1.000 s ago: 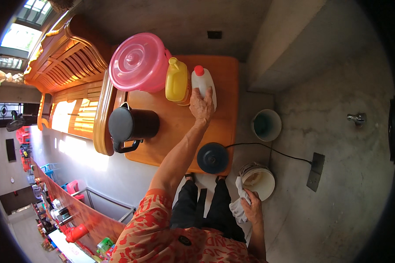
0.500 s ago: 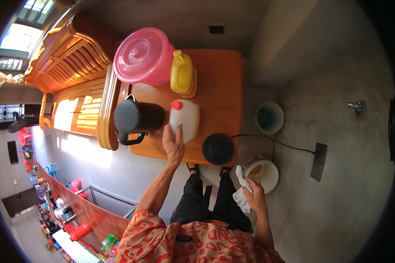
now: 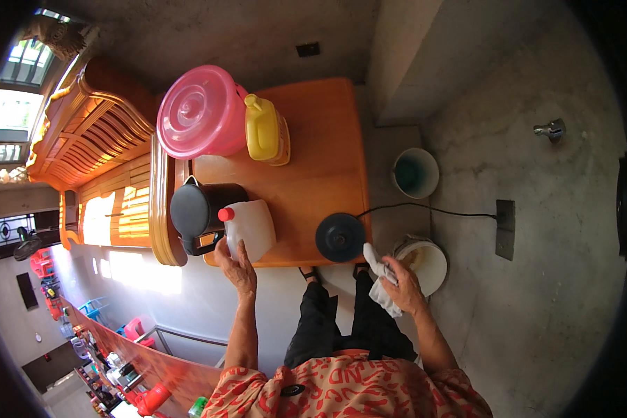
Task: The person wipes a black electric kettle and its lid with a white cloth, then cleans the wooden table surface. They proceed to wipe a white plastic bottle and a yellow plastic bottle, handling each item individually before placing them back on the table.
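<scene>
On the wooden table (image 3: 313,160), a translucent white jug (image 3: 256,226) with a red cap stands at the front left, close beside the black kettle (image 3: 198,209). My left hand (image 3: 238,268) grips the jug on its near side, thumb and fingers on either side of its handle. A crumpled white cloth (image 3: 382,282) is in my right hand (image 3: 405,287), which is closed on it beyond the table's front right corner, near a white bucket (image 3: 433,268). The round black kettle base (image 3: 340,237) lies at the table's right front, its cord running to the wall socket.
A yellow jug (image 3: 263,132) and a pink lidded tub (image 3: 196,111) stand at the table's back left. Another bucket (image 3: 416,173) with a green inside sits right of the table. A wooden bench (image 3: 115,181) is at the left; a tap (image 3: 552,130) is on the right wall.
My left hand has shifted the white jug left and nearer, up against the kettle's side. The view has turned slightly. My right hand still holds the cloth, now a little higher.
</scene>
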`<state>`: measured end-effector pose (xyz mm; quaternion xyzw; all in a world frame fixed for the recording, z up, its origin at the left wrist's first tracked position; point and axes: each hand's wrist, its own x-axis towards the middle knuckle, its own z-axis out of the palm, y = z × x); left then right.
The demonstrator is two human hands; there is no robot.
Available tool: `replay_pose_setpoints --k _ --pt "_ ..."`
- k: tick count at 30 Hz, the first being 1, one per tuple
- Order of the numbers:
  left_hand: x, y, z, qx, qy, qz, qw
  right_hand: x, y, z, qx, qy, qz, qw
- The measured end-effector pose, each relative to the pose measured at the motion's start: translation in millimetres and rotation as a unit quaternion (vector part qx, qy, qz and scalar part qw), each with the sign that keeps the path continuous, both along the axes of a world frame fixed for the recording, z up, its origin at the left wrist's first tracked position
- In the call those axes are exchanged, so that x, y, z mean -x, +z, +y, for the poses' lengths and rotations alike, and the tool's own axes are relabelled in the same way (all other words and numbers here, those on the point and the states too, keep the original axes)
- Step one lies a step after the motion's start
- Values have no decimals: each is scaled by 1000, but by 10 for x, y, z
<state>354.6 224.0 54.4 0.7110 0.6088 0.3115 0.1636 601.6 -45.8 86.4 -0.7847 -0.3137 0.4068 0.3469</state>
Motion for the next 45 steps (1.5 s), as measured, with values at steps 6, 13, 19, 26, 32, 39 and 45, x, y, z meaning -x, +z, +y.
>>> replay_pose_setpoints --k 6,13,19,26,32,39,45 --pt "-412 251 -591 -40 -206 41 977 -589 -35 878 -80 -136 69 985" --pt "-1116 -598 -346 102 -241 2 965 -871 -1258 1933 -194 -148 -217 945" --pt "-1247 -1534 99 43 -274 75 958 -626 -1726 2183 -67 126 -414 899" --pt "-1568 -1780 200 45 -275 262 924 -927 -2075 2150 -178 225 -388 876" --pt "-1539 -1849 203 51 -256 296 919 -1246 -2154 2464 -213 174 -386 881" --pt "-1589 -1757 209 78 -257 266 926 -1796 -2307 2956 -210 130 -413 876" --pt "-1556 -1753 183 72 -228 182 954 -1988 -2343 3364 -175 70 -442 877"
